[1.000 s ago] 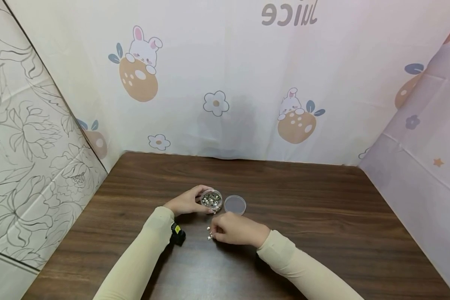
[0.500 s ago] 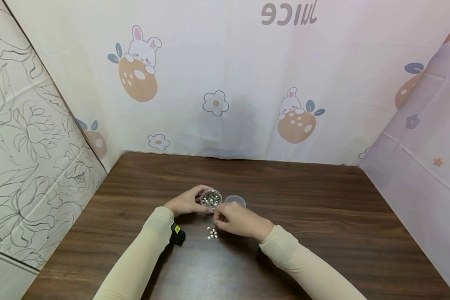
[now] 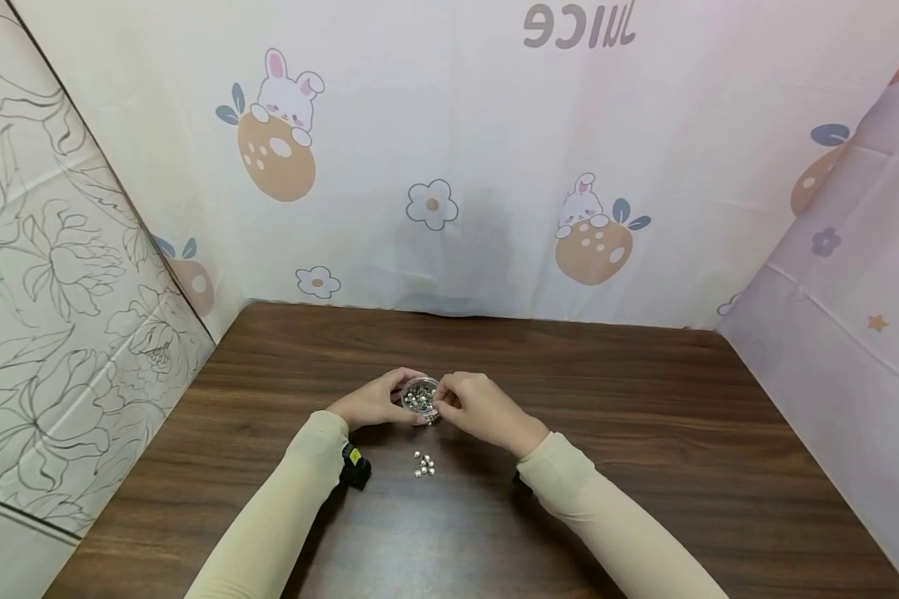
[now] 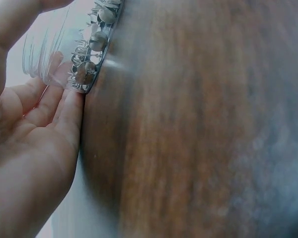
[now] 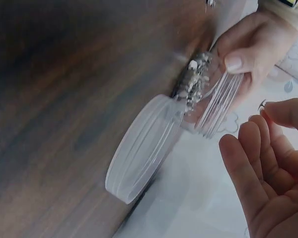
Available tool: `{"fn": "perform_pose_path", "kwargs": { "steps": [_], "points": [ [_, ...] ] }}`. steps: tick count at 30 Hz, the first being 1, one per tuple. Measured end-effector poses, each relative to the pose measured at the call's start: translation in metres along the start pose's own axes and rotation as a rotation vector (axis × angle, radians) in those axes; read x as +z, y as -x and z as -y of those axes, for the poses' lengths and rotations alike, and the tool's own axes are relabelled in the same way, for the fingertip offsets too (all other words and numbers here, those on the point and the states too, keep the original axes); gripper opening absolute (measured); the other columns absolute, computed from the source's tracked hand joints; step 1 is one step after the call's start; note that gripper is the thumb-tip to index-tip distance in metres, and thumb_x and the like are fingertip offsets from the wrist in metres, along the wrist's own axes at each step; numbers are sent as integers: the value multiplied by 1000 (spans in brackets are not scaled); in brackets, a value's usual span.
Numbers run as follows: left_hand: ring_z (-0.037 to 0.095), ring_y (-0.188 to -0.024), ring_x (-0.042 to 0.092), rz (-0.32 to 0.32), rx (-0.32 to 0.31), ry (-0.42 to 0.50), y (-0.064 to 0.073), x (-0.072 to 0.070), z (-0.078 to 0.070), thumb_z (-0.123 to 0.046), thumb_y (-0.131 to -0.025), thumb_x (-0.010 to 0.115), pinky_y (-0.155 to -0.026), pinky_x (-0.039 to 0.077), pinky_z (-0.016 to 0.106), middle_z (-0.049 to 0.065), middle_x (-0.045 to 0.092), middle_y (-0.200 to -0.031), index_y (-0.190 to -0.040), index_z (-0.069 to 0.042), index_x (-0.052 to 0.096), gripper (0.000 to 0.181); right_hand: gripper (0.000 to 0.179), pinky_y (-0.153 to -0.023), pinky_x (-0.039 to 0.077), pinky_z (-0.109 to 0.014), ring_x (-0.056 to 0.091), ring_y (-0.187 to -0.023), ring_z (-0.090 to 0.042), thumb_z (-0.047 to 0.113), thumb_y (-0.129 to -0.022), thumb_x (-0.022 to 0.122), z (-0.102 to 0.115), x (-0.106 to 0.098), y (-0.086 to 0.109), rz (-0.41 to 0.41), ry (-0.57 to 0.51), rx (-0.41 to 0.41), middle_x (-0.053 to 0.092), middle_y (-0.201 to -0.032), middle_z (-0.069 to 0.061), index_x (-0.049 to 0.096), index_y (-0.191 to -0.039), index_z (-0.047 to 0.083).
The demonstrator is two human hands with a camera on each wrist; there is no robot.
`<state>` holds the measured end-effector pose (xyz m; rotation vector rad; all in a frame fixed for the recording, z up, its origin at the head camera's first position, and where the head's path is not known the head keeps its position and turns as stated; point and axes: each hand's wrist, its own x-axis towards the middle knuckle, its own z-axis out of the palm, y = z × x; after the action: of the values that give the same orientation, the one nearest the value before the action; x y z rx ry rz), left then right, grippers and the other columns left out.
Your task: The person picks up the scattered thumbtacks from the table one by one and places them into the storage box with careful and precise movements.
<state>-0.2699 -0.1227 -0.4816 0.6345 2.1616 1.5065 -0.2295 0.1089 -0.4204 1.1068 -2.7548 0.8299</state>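
Observation:
My left hand (image 3: 374,404) holds a clear round jar (image 5: 219,108) on the table, thumb and fingers around its side. Metal thumbtacks (image 4: 89,64) with domed heads and thin points lie at its bottom. Over the jar's right rim in the head view is my right hand (image 3: 485,408). In the right wrist view its thumb and index finger pinch one thumbtack (image 5: 261,105), and its other fingers are partly curled. Several loose thumbtacks (image 3: 424,466) lie in a small group on the table, on the near side of the jar.
A clear round lid (image 5: 143,148) lies beside the jar, hidden behind my right hand in the head view. The brown wooden table (image 3: 644,433) meets a printed curtain (image 3: 494,166) at its back edge. A black device (image 3: 355,467) is strapped at my left wrist.
My right hand has moved away from the loose thumbtacks, forward to the jar's rim, pinching one thumbtack. It now covers the lid in the head view. My left hand has stayed on the jar.

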Motion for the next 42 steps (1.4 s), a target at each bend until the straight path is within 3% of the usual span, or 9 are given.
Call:
{"fn": "perform_pose_path", "kwargs": {
  "steps": [10, 20, 28, 38, 42],
  "points": [
    [21, -121, 54, 5, 3, 13, -1, -1, -2, -15, -84, 83, -109, 39, 43, 8, 53, -136, -143, -8, 46, 70, 7, -64, 50, -23, 57, -70, -5, 6, -93, 65, -10, 1, -11, 1, 3, 48, 62, -79, 6, 69, -90, 11],
    [21, -120, 55, 5, -8, 22, -1, -1, -3, -14, -84, 83, -105, 42, 41, 7, 52, -137, -143, -10, 46, 70, 9, -58, 46, -25, 50, -61, -6, 9, -96, 64, -9, 6, -20, 61, 10, 81, 57, -71, 7, 69, -89, 12],
    [21, -124, 53, 8, -11, 19, 0, 0, -3, -15, -86, 82, -107, 41, 42, 7, 49, -140, -143, -10, 46, 68, 6, -57, 46, -24, 50, -58, -5, 15, -97, 65, -10, 10, -21, 126, 1, 146, 57, -69, 9, 70, -99, 12],
    [21, -122, 54, 7, -5, 9, 1, 0, -4, -15, -86, 82, -107, 41, 42, 7, 53, -136, -143, -10, 46, 68, 5, -52, 44, -23, 46, -53, -4, 10, -95, 65, -6, 11, -3, 120, -53, 109, 55, -67, 7, 64, -101, 11],
    [22, -122, 54, 5, -13, 19, 2, 0, -5, -15, -86, 82, -105, 43, 41, 7, 54, -135, -143, -10, 45, 68, 6, -53, 44, -22, 47, -55, -2, 9, -94, 66, -3, 13, 4, 129, -44, 60, 54, -66, 10, 63, -96, 13]
  ]
}}
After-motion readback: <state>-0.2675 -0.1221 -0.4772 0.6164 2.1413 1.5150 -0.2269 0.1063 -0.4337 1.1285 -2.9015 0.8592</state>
